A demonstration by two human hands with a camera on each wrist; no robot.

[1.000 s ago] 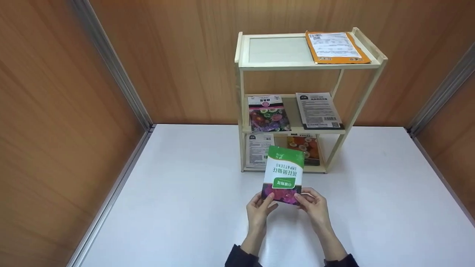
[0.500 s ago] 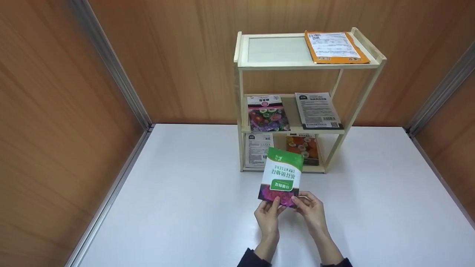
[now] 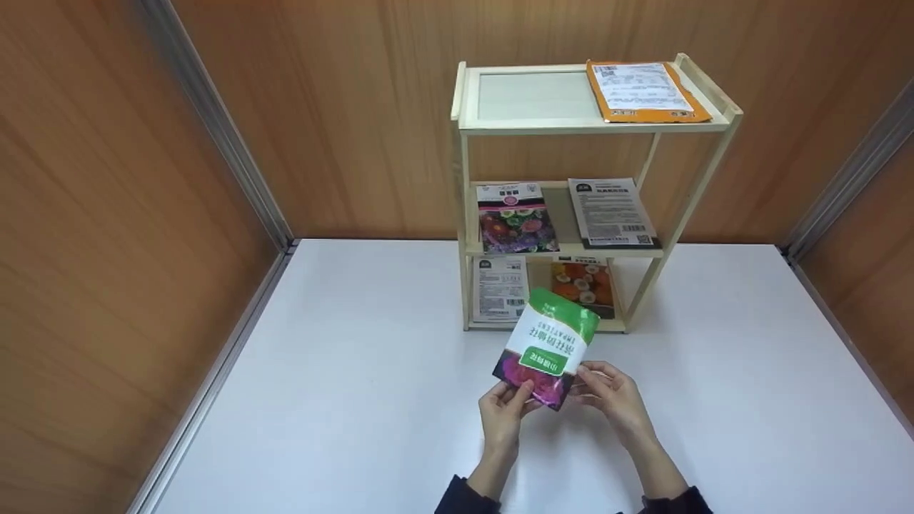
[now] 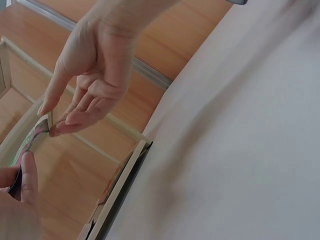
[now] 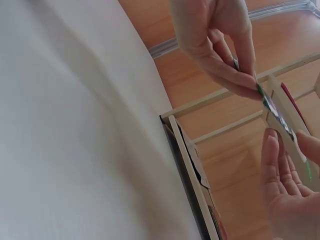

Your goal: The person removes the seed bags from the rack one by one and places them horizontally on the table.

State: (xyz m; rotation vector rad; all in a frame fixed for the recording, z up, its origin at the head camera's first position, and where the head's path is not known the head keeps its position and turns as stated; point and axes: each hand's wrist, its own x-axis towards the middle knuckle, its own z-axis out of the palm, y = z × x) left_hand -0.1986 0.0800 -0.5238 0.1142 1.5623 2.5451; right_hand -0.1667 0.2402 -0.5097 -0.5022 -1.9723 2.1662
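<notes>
A flower seed packet [image 3: 546,350], green at its far end, white in the middle and printed with pink blooms at the near end, tilts above the white table in the head view. My left hand [image 3: 503,417] pinches its near edge, thumb over the flower picture. At the right edge my right hand [image 3: 618,400] holds the packet, thumb at the front and fingers behind. Both wrist views show the packet nearly edge-on: the left wrist view has the thin packet [image 4: 34,136] between the two hands, and the right wrist view has its narrow side [image 5: 276,114].
A cream three-tier shelf [image 3: 564,250] stands behind the hands. Its top carries an orange envelope [image 3: 646,89]; the middle tier holds a floral packet [image 3: 518,221] and a text-covered packet [image 3: 614,214]. Two more packets lie on the bottom tier, partly hidden. Wooden panels surround the table.
The packet has turned clockwise, its green end swinging right. My left hand shifted right, then back left; my right hand has moved its grip farther up the packet's right edge.
</notes>
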